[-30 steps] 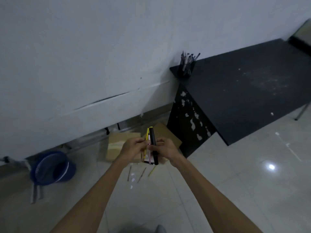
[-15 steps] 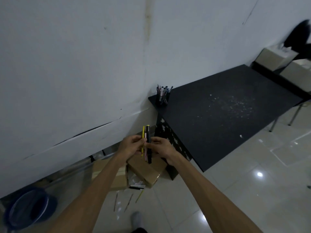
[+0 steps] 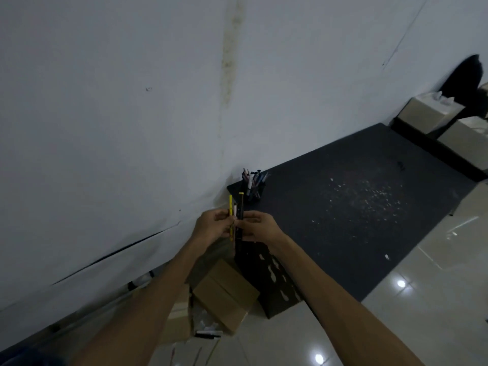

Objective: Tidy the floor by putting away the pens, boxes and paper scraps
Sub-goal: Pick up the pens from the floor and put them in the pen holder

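Both hands hold a small upright bundle of pens in front of me: a yellow one, a white one and a black one. My left hand grips the bundle from the left and my right hand pinches it from the right. Just beyond stands a dark pen holder full of pens on the corner of the black table. Cardboard boxes lie on the floor below my arms, with a few pens and white paper scraps beside them.
A white wall runs along the left. Small white crumbs dot the table top. Pale boxes stand at the far right past the table. Glossy floor tiles lie to the right.
The view has risen and come closer to the table, so the pen holder sits nearer the bundle. The blue bin has left the view. Both hands keep hold of the pens.
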